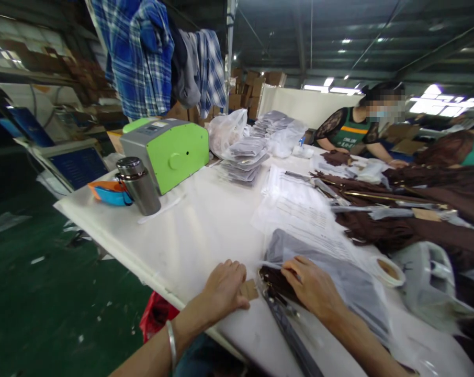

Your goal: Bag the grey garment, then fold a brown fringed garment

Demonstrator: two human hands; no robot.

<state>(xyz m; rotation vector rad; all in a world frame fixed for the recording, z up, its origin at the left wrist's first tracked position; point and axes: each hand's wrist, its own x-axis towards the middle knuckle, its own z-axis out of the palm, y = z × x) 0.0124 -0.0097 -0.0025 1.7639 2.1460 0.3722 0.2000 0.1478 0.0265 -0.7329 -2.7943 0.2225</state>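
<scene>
My left hand (pixel 225 283) is closed near the table's front edge, fingers curled and thumb along a small brown card tag (pixel 249 289). My right hand (pixel 313 285) has its fingers bent down on a dark brown fabric item (pixel 278 278) with gold-coloured metal bits. From that item a long, dark, plastic-wrapped strip (pixel 288 330) runs toward me. Behind and under my right forearm lies a grey packet in clear plastic (pixel 335 277). The fingertips of my right hand are partly hidden.
A green and grey machine (pixel 182 154) and a steel flask (pixel 138 186) stand at the left. Stacked packets (pixel 245 159), clear bags (pixel 300 209) and brown garments (pixel 425 230) lie farther back. A tape dispenser (pixel 425 277) sits right. A co-worker (pixel 350 128) stands across the table.
</scene>
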